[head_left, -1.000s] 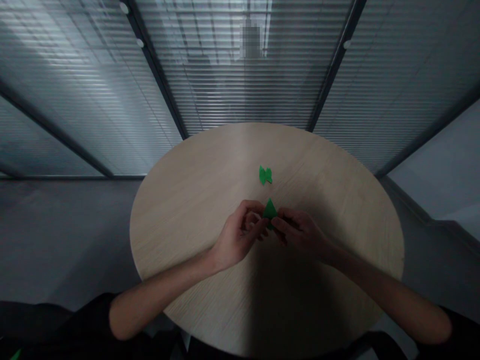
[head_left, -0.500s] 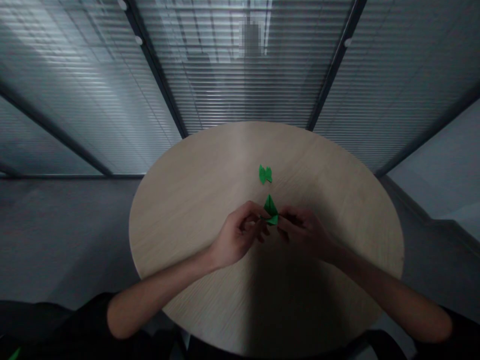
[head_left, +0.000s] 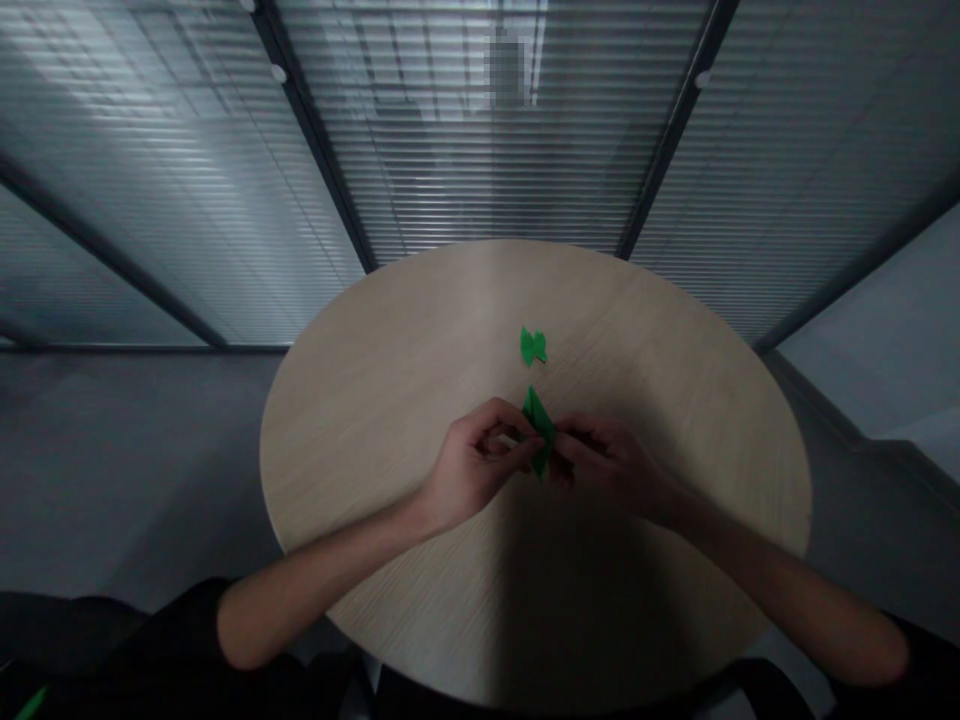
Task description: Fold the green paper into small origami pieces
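A folded green paper piece (head_left: pixel 539 415) stands between my two hands over the middle of the table, long and pointed at its far and near ends. My left hand (head_left: pixel 480 458) pinches its left side with thumb and fingertips. From the other side, my right hand (head_left: pixel 604 452) grips its right edge, fingers closed. Parts of the paper are covered by the fingertips. Just beyond lies a second green folded paper (head_left: pixel 533 346), shaped like a butterfly, flat on the tabletop and apart from both hands.
The round wooden table (head_left: pixel 375 380) fills the centre, its far edge close to a glass partition with blinds (head_left: pixel 450 180). Dark chair parts (head_left: pixel 757 685) show at the near edge. A small green thing (head_left: pixel 31 703) sits at the bottom left corner.
The held paper has been turned and its lower flap opened downward, so it now forms a long pointed shape. Both hands keep hold of it in nearly the same place.
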`<state>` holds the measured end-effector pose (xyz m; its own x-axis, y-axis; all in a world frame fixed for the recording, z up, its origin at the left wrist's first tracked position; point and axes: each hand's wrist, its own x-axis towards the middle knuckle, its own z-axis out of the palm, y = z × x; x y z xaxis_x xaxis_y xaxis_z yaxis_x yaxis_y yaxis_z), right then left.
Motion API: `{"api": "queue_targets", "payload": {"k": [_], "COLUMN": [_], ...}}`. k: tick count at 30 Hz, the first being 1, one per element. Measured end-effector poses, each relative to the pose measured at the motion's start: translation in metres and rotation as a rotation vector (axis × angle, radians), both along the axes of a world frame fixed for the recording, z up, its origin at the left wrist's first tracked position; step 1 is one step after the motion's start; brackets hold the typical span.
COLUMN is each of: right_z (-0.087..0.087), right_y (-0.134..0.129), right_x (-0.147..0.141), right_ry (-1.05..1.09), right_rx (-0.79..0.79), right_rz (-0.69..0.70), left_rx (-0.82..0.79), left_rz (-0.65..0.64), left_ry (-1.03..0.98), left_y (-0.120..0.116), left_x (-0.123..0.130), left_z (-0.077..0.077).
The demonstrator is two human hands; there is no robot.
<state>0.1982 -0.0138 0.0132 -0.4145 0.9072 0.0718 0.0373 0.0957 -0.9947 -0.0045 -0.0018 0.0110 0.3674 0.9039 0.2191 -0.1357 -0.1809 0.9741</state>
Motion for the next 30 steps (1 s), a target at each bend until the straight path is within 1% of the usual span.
{"api": "queue_targets", "payload": {"k": [6,10,14,17,19,23,25,30], "right_z": [0.0025,0.0027,0.0011,0.0018,0.0030,0.0028,0.0008,-0.0044], "right_y": [-0.0005,-0.0005,-0.0013,-0.0033,-0.0048,-0.0063,-0.0061,-0.0045], "right_x": [0.0000,-0.0022,-0.0026,-0.0018,-0.0015,-0.0009,0.0000,0.0022], "right_ry": [-0.014,-0.066,-0.094,-0.142,-0.198,-0.312,-0.348,-0.377], "right_rx": [-0.007,0.001,0.054,0.111,0.181,0.366,0.417,0.488], "right_rz": [-0.011,-0.053,-0.094,-0.118,-0.134,-0.192,-0.205,-0.200], "left_rx": [-0.026,0.021,0.040,0.012,0.027,0.199,0.265,0.300], "left_rz": [0.011,0.027,0.023,0.021,0.047,0.132,0.154,0.156], "left_ry": [0.051,0.104,0.024,-0.035,-0.018,0.127,0.160,0.148], "left_y": [-0.0009,-0.0025,-0.0035,-0.0031,-0.0028,-0.0024,-0.0024,-0.0023], "left_x": [-0.0001,-0.0008,0.0013,0.0032,0.0027,-0.0024,-0.0048,-0.0051], "left_z": [-0.0014,-0.0051,-0.0079,-0.0075,-0.0061,-0.0025,-0.0013,-0.0017]}}
